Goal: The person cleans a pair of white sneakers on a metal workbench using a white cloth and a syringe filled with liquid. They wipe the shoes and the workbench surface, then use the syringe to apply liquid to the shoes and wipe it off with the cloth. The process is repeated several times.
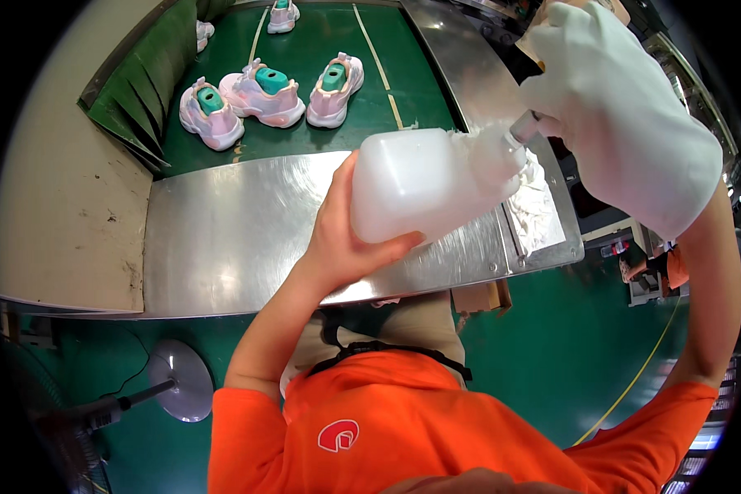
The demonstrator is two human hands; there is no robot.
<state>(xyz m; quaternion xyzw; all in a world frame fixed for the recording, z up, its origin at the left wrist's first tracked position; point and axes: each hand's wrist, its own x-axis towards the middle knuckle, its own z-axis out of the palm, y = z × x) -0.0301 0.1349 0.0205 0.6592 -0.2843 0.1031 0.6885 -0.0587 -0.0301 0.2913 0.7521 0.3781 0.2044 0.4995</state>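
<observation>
The translucent white jug (424, 185) is gripped tilted by the bare left hand (337, 239), its cap (523, 128) pinched by the gloved right hand (617, 115) — liquid could be spilled over the steel counter (239, 239) once loosened.

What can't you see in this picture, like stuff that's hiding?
Head view only:
- Bottle neck and cap: hidden behind the gloved right hand.
- Left hand fingers: mostly hidden behind the bottle.
- Cloth: partly covered by the bottle.
- Farthest shoe: cut off by the top edge.
- What the bottle contains: its cloudy wall hides it.
</observation>
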